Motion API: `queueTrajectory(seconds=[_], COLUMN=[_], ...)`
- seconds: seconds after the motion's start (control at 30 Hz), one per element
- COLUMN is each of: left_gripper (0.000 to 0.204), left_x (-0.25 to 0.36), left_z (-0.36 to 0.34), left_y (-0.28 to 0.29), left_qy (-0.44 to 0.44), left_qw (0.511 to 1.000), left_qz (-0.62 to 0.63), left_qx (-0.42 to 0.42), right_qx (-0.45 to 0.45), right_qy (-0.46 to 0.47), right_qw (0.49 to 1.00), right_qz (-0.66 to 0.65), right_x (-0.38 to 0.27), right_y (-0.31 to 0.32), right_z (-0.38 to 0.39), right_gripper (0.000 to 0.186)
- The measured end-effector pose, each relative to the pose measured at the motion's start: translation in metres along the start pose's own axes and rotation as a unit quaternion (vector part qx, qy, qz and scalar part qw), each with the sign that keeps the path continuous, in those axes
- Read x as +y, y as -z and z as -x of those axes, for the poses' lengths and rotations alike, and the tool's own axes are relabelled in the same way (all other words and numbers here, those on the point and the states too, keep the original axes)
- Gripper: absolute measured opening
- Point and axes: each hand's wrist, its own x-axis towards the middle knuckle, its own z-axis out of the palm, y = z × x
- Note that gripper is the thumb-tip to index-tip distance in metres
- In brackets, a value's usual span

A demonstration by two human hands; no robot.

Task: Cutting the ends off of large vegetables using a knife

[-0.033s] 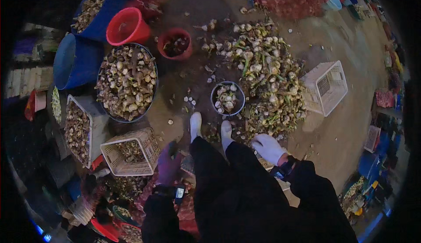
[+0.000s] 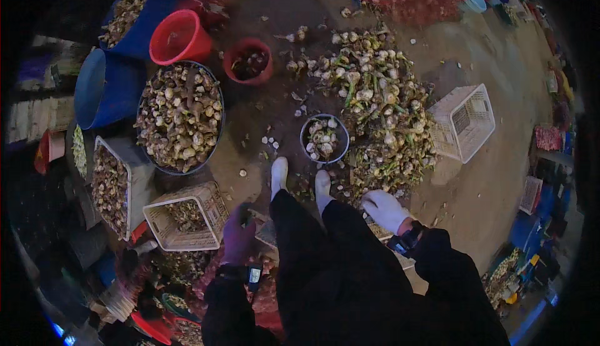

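A small round bucket with a pale rim (image 2: 342,135) stands on the brown, littered floor just beyond the person's two white boots (image 2: 279,174), with whitish garlic bulbs (image 2: 322,141) lying inside it.

Directly right of the bucket spreads a large loose heap of whitish garlic with green and brown stalks (image 2: 381,96), reaching both beyond it and toward the person. The white-gloved right hand (image 2: 385,211) is on the near right side of the bucket, by the close edge of the heap; its fingers are drawn together and bent, and I cannot tell whether they hold anything. The dark, purplish left hand (image 2: 239,237) is on the near left side of the bucket, beside a tipped cream slatted plastic crate (image 2: 216,203) with bulbs in it; it is too dark to tell how far its fingers are spread or whether they grip anything.

Left of the bucket stands a wide round tub with a dark rim (image 2: 223,115), heaped with bulbs. Beyond the bucket to the left are a small red bucket of dark contents (image 2: 267,73) and a larger bright red plastic bucket (image 2: 201,43). Farther right of the bucket, past the heap, a white slatted plastic crate (image 2: 481,120) lies tilted.
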Motion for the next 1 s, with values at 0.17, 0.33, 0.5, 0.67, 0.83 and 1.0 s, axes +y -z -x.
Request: queueTrajectory(seconds=[0.17,0.33,0.5,0.67,0.83,1.0], left_gripper=[0.047,0.044,0.041,0.039,0.039,0.035], left_x=[-0.037,-0.007,-0.010,-0.018,-0.042,-0.029], left_z=[-0.017,-0.033,-0.031,-0.019,-0.007,0.015], left_y=[0.033,0.060,0.076,0.078,0.066,0.059], left_qy=[0.034,0.016,0.019,-0.010,0.002,-0.003], left_qw=[0.999,1.000,0.999,1.000,1.000,0.999], left_qz=[-0.029,0.019,0.034,-0.014,0.011,-0.008], left_qx=[-0.014,-0.002,-0.020,0.001,-0.016,-0.031], right_qx=[0.013,-0.023,0.013,0.013,0.004,-0.035], right_qy=[-0.046,-0.029,0.002,-0.016,-0.007,-0.047], right_qw=[0.999,0.999,1.000,0.999,0.998,0.992], right_qz=[-0.001,0.024,0.028,0.048,0.069,0.110], right_x=[-0.006,-0.037,-0.045,-0.042,-0.035,-0.022], right_y=[-0.013,-0.008,-0.012,-0.007,-0.002,-0.005], right_z=[-0.007,-0.029,-0.038,-0.032,-0.019,-0.003], right_gripper=[0.026,0.026,0.029,0.030,0.031,0.030])
